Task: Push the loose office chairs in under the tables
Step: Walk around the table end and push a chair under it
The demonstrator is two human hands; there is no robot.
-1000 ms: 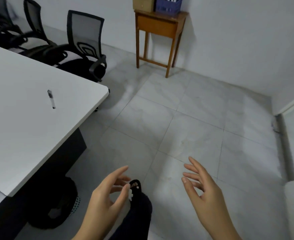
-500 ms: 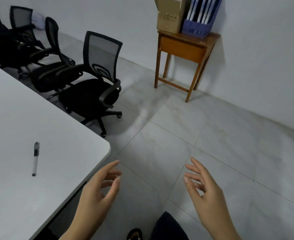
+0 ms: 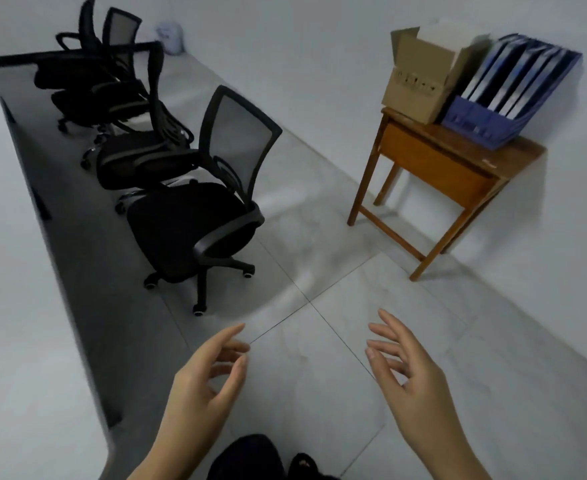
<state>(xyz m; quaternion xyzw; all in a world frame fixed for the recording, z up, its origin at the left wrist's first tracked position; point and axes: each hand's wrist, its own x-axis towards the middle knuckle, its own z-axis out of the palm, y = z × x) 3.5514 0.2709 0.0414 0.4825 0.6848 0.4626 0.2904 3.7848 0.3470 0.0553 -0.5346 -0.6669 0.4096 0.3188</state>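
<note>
A row of black mesh-back office chairs stands along the right side of the long white table (image 3: 15,306). The nearest chair (image 3: 202,216) sits pulled out from the table edge, its backrest toward the wall. A second chair (image 3: 139,161) stands just behind it, and more chairs (image 3: 88,84) crowd the far end. My left hand (image 3: 202,386) and my right hand (image 3: 409,379) hover low over the floor with fingers spread, empty, well short of the nearest chair.
A small wooden side table (image 3: 437,174) stands against the right wall, carrying a cardboard box (image 3: 420,81) and a blue file holder (image 3: 503,98). Grey floor tiles (image 3: 319,306) stretch between the chairs and that table. My dark shoe (image 3: 302,465) shows at the bottom edge.
The view has swung left and forward along the table's side, bringing the chair row closer and more central. Both hands stay raised and empty; the pen on the table has left the view.
</note>
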